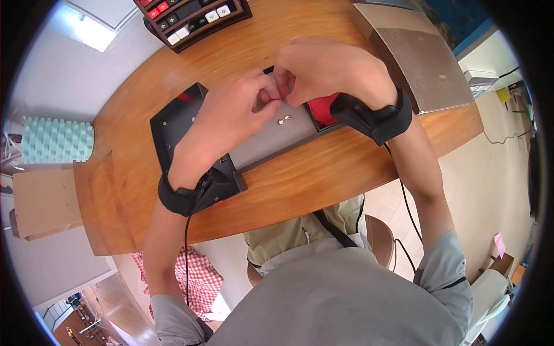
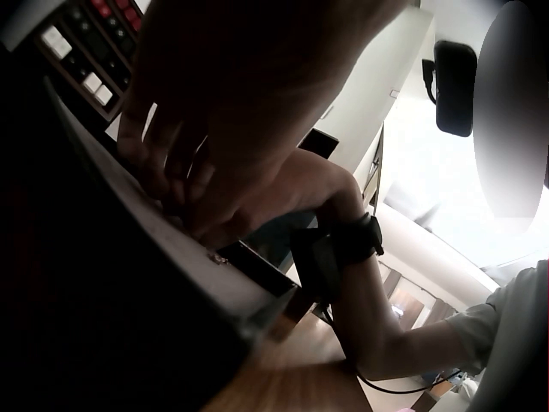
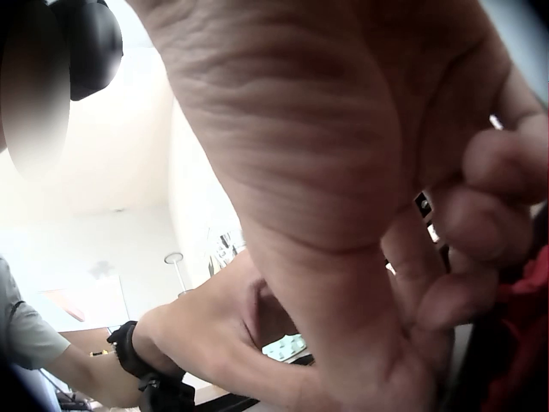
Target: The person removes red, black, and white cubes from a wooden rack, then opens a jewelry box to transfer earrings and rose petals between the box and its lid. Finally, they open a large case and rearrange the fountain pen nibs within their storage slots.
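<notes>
My left hand and right hand meet fingertip to fingertip above a grey-padded tray. Thumb and forefinger of each pinch together at one spot, around a tiny piece that the fingertips mostly hide; I cannot tell its kind. Just below them, a pair of small shiny earrings lies on the grey pad. The left wrist view shows small jewellery on the pad under the fingers. In the right wrist view the right hand fills most of the picture, its fingers curled.
A black tray with small pieces in it lies under the left forearm. Red cloth shows beneath the right hand. A wooden rack of small red, black and white boxes stands behind, and a cardboard box at the right.
</notes>
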Demonstrator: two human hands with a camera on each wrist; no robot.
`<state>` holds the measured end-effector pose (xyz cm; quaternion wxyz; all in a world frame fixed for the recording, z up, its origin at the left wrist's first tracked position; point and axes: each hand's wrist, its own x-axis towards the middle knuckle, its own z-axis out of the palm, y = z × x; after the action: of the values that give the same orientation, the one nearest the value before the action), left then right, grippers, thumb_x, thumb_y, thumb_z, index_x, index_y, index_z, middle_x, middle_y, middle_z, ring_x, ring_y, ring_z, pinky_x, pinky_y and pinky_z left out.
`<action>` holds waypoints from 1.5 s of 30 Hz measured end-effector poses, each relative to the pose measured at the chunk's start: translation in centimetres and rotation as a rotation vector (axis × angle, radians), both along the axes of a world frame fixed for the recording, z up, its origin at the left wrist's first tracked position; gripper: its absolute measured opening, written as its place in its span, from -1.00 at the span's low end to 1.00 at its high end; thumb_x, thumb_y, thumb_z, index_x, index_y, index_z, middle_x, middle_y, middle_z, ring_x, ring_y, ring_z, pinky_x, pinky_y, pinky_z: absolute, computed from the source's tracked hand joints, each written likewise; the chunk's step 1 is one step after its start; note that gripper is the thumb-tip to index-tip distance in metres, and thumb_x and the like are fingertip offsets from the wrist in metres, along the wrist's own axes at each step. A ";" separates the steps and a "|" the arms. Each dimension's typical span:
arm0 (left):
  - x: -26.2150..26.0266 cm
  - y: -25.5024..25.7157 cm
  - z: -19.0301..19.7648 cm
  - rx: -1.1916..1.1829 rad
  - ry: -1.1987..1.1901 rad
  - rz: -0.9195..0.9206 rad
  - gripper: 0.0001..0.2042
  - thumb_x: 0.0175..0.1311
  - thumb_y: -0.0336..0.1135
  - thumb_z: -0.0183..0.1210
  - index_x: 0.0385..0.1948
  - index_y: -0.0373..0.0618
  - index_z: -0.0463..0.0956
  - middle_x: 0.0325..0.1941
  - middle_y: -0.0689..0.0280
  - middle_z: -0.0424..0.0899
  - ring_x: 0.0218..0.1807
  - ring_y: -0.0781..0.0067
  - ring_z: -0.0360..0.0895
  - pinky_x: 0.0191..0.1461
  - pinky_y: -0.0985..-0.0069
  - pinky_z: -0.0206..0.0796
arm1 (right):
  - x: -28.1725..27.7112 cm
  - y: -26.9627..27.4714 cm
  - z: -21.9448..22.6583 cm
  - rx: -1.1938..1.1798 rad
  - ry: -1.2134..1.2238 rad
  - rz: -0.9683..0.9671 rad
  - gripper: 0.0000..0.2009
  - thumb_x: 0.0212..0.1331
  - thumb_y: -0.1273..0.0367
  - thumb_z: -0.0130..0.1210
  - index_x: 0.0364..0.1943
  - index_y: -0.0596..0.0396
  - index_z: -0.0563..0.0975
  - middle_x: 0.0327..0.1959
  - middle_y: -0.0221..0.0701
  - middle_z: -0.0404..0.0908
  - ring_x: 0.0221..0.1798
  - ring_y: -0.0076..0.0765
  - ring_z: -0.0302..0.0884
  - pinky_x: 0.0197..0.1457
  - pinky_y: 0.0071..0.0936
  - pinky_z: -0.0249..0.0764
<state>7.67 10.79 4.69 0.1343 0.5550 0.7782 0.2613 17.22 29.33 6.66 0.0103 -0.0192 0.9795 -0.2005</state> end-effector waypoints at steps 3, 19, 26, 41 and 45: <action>-0.2 -1.1 1.1 -0.010 -0.037 0.088 -0.90 0.29 -0.38 0.30 -0.29 -0.18 0.62 -0.37 0.41 0.56 -0.37 0.58 0.43 -0.28 0.54 0.26 | 0.0 0.4 -0.3 -0.047 0.018 0.018 -0.83 -0.06 0.33 0.36 -0.36 0.06 0.74 -0.34 -0.34 0.72 -0.18 -0.14 0.67 -0.11 -0.27 0.55; -3.3 -14.1 0.2 -0.149 -0.001 0.276 -0.95 0.32 -0.46 0.31 -0.26 -0.16 0.63 -0.37 0.44 0.56 -0.35 0.59 0.45 -0.29 0.60 0.25 | -3.1 -2.2 1.5 -0.325 -0.090 0.388 -0.75 0.17 0.22 0.27 -0.24 0.11 0.74 -0.35 -0.42 0.76 -0.27 -0.44 0.69 -0.17 -0.46 0.57; -3.2 -14.0 1.0 -0.009 -0.033 0.352 -0.90 0.37 -0.42 0.27 -0.16 -0.17 0.66 -0.34 0.40 0.57 -0.34 0.58 0.46 -0.28 0.55 0.29 | -5.3 -5.6 0.9 -0.439 0.180 0.439 -0.79 0.27 0.31 0.26 -0.16 0.15 0.71 -0.26 -0.37 0.78 -0.23 -0.41 0.72 -0.10 -0.38 0.62; 1.8 -2.5 0.2 0.088 -0.013 -0.058 -0.87 0.28 -0.43 0.32 -0.17 -0.16 0.68 -0.24 0.32 0.61 -0.28 0.41 0.55 -0.19 0.50 0.41 | 1.2 0.9 0.9 -0.160 -0.124 0.142 -0.79 0.04 0.27 0.38 -0.31 0.10 0.74 -0.46 -0.40 0.65 -0.28 -0.35 0.63 -0.18 -0.40 0.52; 2.0 -1.7 0.0 0.030 0.069 -0.071 -0.87 0.24 -0.44 0.33 -0.21 -0.21 0.64 -0.25 0.31 0.60 -0.27 0.39 0.56 -0.16 0.47 0.43 | 2.1 0.1 0.1 -0.170 -0.062 0.088 -0.82 0.02 0.28 0.37 -0.32 0.02 0.75 -0.54 -0.44 0.56 -0.33 -0.27 0.58 -0.17 -0.36 0.46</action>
<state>9.68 9.05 4.66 0.1083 0.5929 0.7583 0.2486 19.31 29.38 6.71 0.0477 -0.0568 0.9564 -0.2826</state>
